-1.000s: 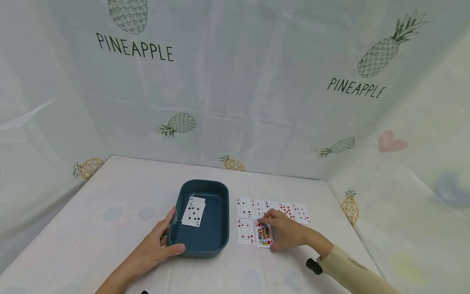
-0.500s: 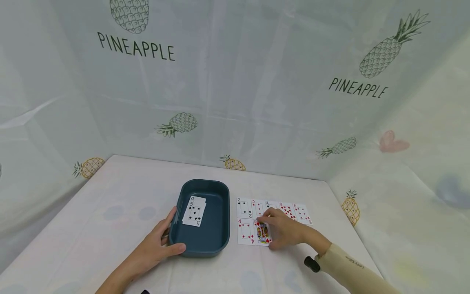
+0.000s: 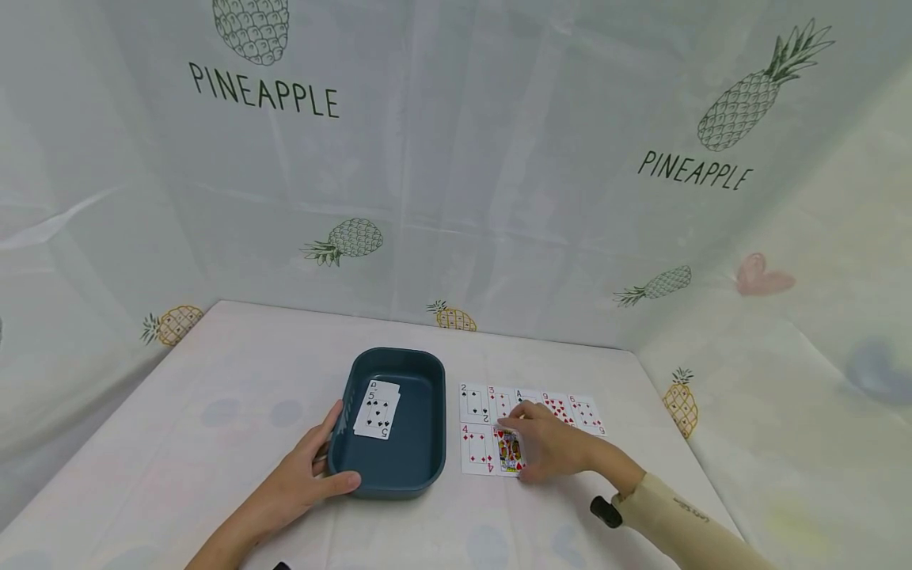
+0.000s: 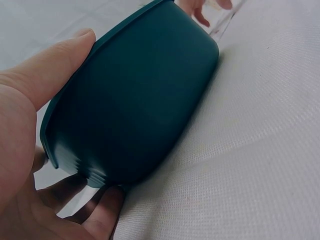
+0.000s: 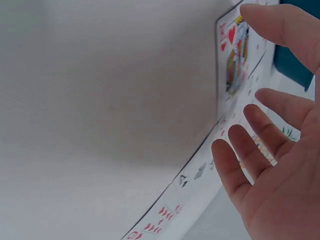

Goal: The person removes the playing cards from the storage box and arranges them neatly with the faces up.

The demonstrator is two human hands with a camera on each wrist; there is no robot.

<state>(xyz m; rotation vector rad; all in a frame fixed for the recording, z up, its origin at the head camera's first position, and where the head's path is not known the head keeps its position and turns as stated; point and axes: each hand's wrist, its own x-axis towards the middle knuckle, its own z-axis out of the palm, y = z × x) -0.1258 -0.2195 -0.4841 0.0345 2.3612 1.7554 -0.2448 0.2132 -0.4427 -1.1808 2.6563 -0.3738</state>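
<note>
Now | left hand grips one tray | right hand by seven cards

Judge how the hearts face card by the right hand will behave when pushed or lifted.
The face card looks thin, so it should be light and bendy. Lying flat, it would probably slide, not tip. Pushed toward the tray, it might nudge the adjoining four of diamonds.

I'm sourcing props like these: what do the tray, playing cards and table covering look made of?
Tray: probably plastic, smooth satin finish; moulded corners and soft sheen.
Playing cards: coated paper or plastic, I can't tell which; smooth, thin, crisply printed.
Table covering: seemingly woven fabric, matte, with a fine gridded texture.
</note>
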